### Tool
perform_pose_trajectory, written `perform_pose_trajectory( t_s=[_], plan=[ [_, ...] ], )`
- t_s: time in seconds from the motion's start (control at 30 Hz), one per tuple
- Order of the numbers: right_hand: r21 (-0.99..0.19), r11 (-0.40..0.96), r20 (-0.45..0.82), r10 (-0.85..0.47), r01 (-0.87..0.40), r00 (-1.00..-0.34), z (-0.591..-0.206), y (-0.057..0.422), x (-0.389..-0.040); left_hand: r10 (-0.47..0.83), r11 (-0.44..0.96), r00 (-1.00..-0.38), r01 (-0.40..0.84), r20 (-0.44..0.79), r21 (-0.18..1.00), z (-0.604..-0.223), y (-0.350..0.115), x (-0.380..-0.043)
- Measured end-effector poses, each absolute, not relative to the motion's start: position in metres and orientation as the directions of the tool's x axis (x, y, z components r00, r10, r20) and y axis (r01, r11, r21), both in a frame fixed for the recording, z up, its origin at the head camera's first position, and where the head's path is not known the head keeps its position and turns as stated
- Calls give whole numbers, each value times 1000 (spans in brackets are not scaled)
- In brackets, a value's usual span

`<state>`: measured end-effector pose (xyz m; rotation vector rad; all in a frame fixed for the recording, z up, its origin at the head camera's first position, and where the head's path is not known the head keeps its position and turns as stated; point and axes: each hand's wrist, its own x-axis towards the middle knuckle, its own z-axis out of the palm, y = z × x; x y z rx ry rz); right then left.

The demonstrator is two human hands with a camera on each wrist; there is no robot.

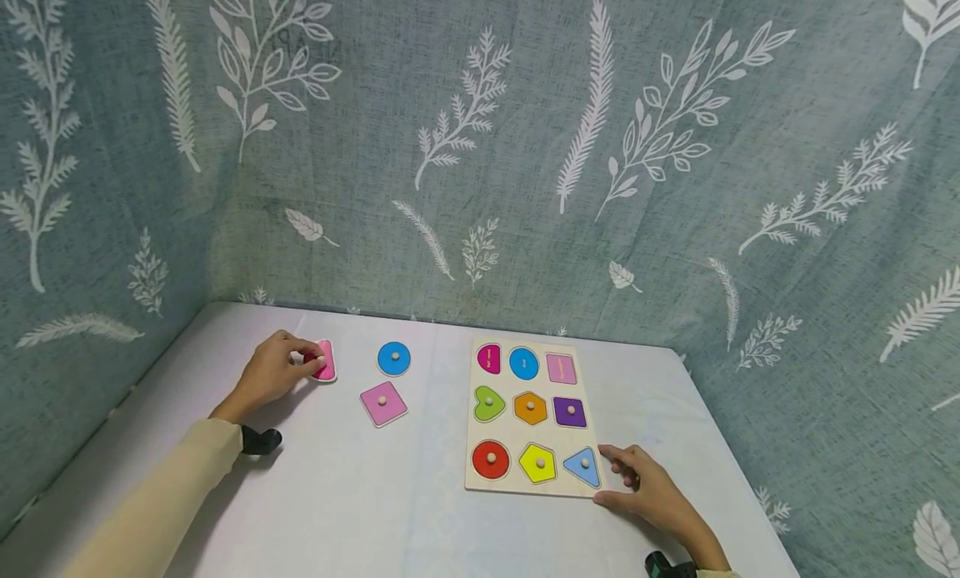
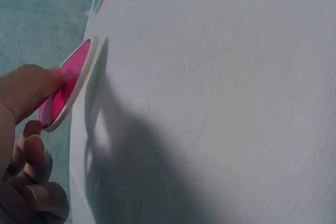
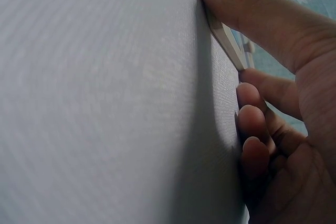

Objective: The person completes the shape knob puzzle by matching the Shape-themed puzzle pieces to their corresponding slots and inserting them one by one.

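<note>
My left hand (image 1: 273, 369) pinches a pink half-round puzzle piece (image 2: 68, 85) between thumb and fingers. In the left wrist view the piece is tilted, with its shadow on the white cloth beside it. A blue round knobbed piece (image 1: 393, 359) and a pink four-sided knobbed piece (image 1: 384, 404) lie flat to its right. Farther right is a wooden puzzle board (image 1: 517, 483). Its front and middle rows hold knobbed pieces; its back row shows three knobless printed shapes. My right hand (image 1: 648, 490) holds the board's near right corner, thumb at the front, index finger along the side.
A white cloth (image 1: 330, 495) covers the table. Grey-green curtains (image 1: 517, 253) with white leaf prints stand behind it and on both sides. Dark wrist cameras sit on the left wrist (image 1: 261, 440) and the right wrist (image 1: 667, 566).
</note>
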<state>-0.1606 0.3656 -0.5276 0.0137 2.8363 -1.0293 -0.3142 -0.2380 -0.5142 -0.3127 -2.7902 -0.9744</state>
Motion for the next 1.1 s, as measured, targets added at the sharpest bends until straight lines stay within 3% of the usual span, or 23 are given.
perform_pose_trajectory(
  t_s=[1.1],
  plan=[
    [-636, 769, -121, -18, 63, -992, -530, 366, -162, 270, 686, -908, 414, 320, 598, -511, -176, -317]
  ],
)
